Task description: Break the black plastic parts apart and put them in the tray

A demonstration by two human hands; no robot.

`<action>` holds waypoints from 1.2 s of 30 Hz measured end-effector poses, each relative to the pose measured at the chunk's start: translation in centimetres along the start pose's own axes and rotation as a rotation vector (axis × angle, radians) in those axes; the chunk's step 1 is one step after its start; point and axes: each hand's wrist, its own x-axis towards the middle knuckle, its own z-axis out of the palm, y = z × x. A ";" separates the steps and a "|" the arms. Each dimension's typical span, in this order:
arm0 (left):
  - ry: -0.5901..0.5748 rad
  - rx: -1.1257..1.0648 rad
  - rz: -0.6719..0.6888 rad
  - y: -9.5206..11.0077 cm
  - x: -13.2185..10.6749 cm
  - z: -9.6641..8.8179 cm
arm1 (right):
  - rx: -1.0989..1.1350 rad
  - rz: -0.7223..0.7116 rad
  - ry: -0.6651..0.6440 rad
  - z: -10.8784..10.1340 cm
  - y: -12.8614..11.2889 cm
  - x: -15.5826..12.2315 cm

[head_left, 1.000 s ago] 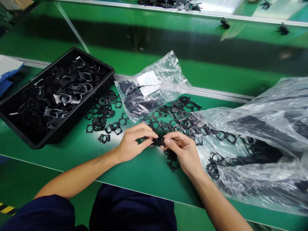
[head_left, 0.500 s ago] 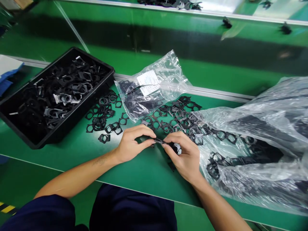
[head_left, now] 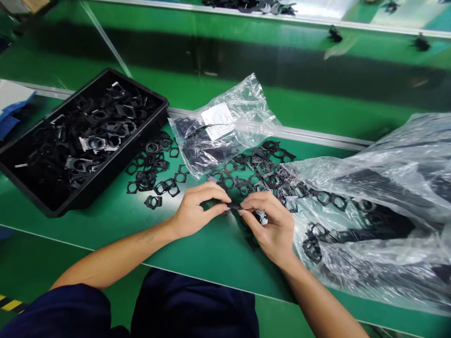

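Between the fingertips of both hands is a small black plastic part, seen nearly edge-on just above the green table. My left hand pinches its left end between thumb and fingers. The other end is pinched by my right hand. A loose pile of black ring-shaped plastic parts lies right behind the hands. More of these parts, some with shiny metal, show under and beside my right palm, partly hidden. To the left of my left hand, one separate ring part lies flat.
A black bin full of similar parts stands at the left. Behind the hands lies a clear labelled bag with black parts inside. At the right, a large clear plastic bag spills parts onto the table. A ledge runs along the back.
The black part has tilted slightly between my fingertips and now shows a thinner, darker edge. Both hands stay in almost the same place.
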 end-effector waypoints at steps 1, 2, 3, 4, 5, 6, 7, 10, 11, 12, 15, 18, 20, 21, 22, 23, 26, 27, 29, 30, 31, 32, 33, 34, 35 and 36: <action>0.005 -0.027 -0.055 0.0 0.0 0.0 | 0.013 0.046 -0.008 0.1 0.0 0.0; 0.010 -0.066 -0.127 0.0 0.0 0.0 | 0.024 0.091 -0.022 0.2 0.0 0.0; 0.014 -0.112 -0.215 -0.1 0.1 0.1 | 0.032 0.130 -0.036 0.3 0.0 -0.1; 0.012 -0.164 -0.312 -0.1 0.2 0.1 | 0.037 0.161 -0.051 0.4 0.1 -0.1; 0.005 -0.221 -0.408 -0.1 0.3 0.1 | 0.044 0.184 -0.065 0.4 0.1 -0.1; -0.008 -0.281 -0.498 -0.2 0.4 0.0 | 0.057 0.205 -0.076 0.4 0.2 -0.1; -0.024 -0.342 -0.579 -0.2 0.5 0.0 | 0.075 0.229 -0.081 0.4 0.2 -0.1; -0.053 -0.523 -0.770 -0.3 0.7 0.1 | 0.154 0.319 -0.088 0.4 0.3 0.0; -0.051 -0.575 -0.814 -0.3 0.7 0.2 | 0.176 0.345 -0.089 0.4 0.3 0.1; -0.046 -0.618 -0.849 -0.3 0.6 0.3 | 0.193 0.367 -0.089 0.3 0.2 0.1; -0.054 -0.700 -0.903 -0.3 0.4 0.5 | 0.238 0.402 -0.087 0.3 0.1 0.2; -0.072 -0.694 -0.886 -0.2 0.4 0.5 | 0.264 0.421 -0.082 0.2 0.0 0.2; -0.084 -0.652 -0.855 -0.1 0.5 0.4 | 0.266 0.434 -0.079 0.2 0.0 0.1; -0.091 -0.629 -0.843 -0.1 0.6 0.3 | 0.268 0.443 -0.081 0.1 0.0 0.1; -0.099 -0.610 -0.837 -0.1 0.7 0.2 | 0.272 0.455 -0.084 0.1 0.0 0.2; -0.110 -0.599 -0.838 -0.1 0.8 0.0 | 0.281 0.467 -0.090 0.1 0.0 0.2; -0.177 -0.630 -0.873 -0.2 1.0 -0.5 | 0.353 0.512 -0.121 0.0 0.0 0.4; -0.220 -0.665 -0.887 -0.2 1.1 -0.6 | 0.386 0.528 -0.142 0.0 0.0 0.5; -0.313 -0.754 -0.904 -0.2 1.2 -0.8 | 0.452 0.559 -0.193 -0.1 0.0 0.6; -0.351 -0.799 -0.907 -0.2 1.3 -0.9 | 0.480 0.575 -0.218 -0.2 0.0 0.7; -0.380 -0.837 -0.909 -0.3 1.3 -1.0 | 0.505 0.591 -0.240 -0.2 0.0 0.7; -0.397 -0.864 -0.911 -0.3 1.3 -1.1 | 0.525 0.605 -0.255 -0.2 -0.1 0.7; -0.405 -0.880 -0.913 -0.3 1.3 -1.1 | 0.539 0.614 -0.262 -0.2 -0.1 0.8; -0.404 -0.889 -0.917 -0.3 1.3 -1.1 | 0.543 0.618 -0.262 -0.3 -0.1 0.8; -0.396 -0.892 -0.921 -0.4 1.2 -1.0 | 0.534 0.615 -0.258 -0.3 -0.2 0.8; -0.379 -0.889 -0.927 -0.5 1.2 -0.9 | 0.515 0.605 -0.248 -0.3 -0.2 0.8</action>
